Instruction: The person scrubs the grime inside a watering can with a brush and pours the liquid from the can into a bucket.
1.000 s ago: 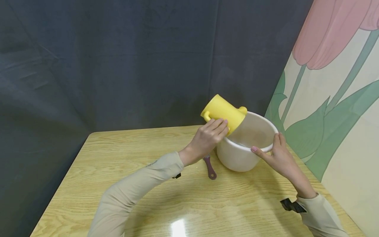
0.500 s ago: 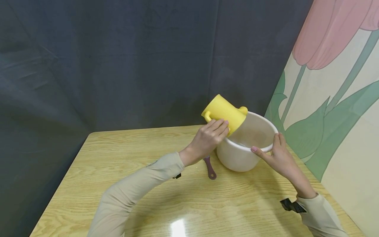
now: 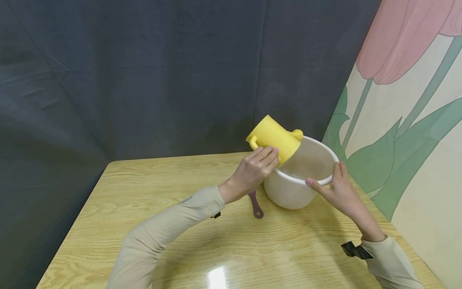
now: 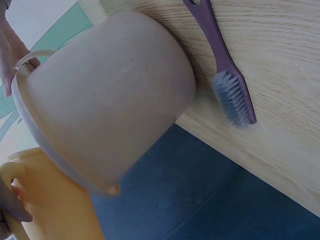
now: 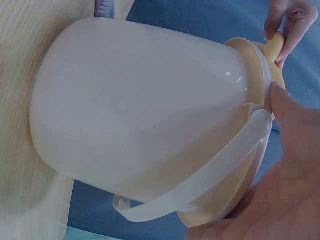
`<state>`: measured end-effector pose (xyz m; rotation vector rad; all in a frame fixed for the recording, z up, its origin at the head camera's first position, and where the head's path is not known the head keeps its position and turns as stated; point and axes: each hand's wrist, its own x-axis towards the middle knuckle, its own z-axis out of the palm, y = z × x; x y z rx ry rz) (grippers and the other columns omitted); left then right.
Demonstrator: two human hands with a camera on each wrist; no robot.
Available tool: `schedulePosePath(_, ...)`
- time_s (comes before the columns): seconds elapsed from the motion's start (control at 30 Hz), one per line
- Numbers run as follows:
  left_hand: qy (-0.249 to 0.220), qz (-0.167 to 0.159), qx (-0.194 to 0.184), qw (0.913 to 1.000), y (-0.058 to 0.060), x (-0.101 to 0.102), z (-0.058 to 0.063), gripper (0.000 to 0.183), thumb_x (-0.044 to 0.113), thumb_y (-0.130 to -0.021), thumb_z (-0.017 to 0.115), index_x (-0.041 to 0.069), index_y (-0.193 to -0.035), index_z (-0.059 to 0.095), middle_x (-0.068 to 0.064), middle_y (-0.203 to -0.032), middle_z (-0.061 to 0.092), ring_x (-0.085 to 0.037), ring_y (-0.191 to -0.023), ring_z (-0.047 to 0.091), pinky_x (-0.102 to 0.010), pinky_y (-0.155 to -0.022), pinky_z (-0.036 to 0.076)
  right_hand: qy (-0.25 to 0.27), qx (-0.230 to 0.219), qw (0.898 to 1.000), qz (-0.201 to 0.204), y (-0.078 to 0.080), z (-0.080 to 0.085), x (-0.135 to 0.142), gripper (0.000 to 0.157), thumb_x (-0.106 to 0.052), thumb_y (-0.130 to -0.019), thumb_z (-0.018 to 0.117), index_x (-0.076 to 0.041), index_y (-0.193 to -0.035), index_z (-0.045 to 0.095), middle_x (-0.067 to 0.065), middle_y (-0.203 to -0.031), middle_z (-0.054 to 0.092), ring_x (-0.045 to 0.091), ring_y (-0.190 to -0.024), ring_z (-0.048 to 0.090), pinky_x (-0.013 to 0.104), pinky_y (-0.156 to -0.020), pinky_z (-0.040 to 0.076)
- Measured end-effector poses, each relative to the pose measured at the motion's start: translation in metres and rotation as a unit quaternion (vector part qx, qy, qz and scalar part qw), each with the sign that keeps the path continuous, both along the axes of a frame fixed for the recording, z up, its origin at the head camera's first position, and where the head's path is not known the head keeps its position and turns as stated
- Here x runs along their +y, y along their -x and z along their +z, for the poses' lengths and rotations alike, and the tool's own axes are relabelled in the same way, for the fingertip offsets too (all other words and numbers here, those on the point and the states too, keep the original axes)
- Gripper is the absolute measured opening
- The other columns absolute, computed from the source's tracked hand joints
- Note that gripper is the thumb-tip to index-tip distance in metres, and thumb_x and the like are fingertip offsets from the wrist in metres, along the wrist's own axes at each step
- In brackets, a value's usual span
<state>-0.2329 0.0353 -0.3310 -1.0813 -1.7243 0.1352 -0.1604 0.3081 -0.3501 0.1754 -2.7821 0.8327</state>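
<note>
My left hand [image 3: 254, 166] grips a yellow jug [image 3: 276, 138] by its loop handle, as the left wrist view also shows. The jug is tilted, its lower end with a rounded nub overlapping the mouth of a white bucket [image 3: 290, 196]. My right hand [image 3: 341, 190] holds the bucket's rim at the right, thumb on the near side and fingers over the far side. Upright on the table stands the bucket, its white carrying handle [image 5: 200, 180] hanging down along the side in the right wrist view. Most of the bucket's bottom is hidden.
A purple-handled brush [image 4: 227, 70] with grey bristles lies on the wooden table [image 3: 162, 241], just left of the bucket. Behind the table hangs a dark curtain [image 3: 162, 80]. Close on the right is a wall painted with tulips [image 3: 408, 120].
The jug has shifted very slightly to the right over the bucket. The right hand, bucket and brush stay where they were.
</note>
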Motion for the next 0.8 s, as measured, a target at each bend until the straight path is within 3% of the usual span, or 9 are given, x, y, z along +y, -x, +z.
schedulePosePath(0.37,0.006,0.003,-0.003,1.0000,-0.0023,-0.0009,-0.0018,0.021,-0.001,-0.093,0.065,0.010,-0.107,0.075,-0.004,-0.119,0.070,-0.017,-0.113,0.063,-0.027,-0.099,0.049,0.003,0.012,1.000,0.005,-0.0004,-0.0002,-0.0010,0.101,-0.042,-0.094,0.066,0.019,-0.147,0.006,0.041,-0.147,0.012,0.056,-0.107,0.045,0.070,-0.075,0.047)
schedulePosePath(0.6,0.007,0.001,-0.002,1.0000,-0.0018,-0.0008,-0.0022,0.021,-0.001,-0.094,0.064,0.011,-0.107,0.075,-0.003,-0.119,0.070,-0.017,-0.114,0.062,-0.027,-0.100,0.048,0.004,0.004,1.000,0.004,-0.0003,-0.0001,-0.0015,0.103,-0.043,-0.095,0.065,0.019,-0.148,0.002,0.042,-0.151,0.003,0.061,-0.111,0.042,0.073,-0.079,0.044)
schedulePosePath(0.8,0.010,0.000,0.006,0.9999,-0.0012,-0.0005,-0.0040,0.019,0.001,-0.094,0.065,0.010,-0.107,0.075,-0.004,-0.119,0.070,-0.017,-0.113,0.063,-0.027,-0.099,0.048,0.004,0.004,1.000,0.004,-0.0005,0.0004,-0.0023,0.103,-0.043,-0.094,0.065,0.019,-0.148,0.003,0.042,-0.150,0.007,0.058,-0.109,0.045,0.071,-0.078,0.046)
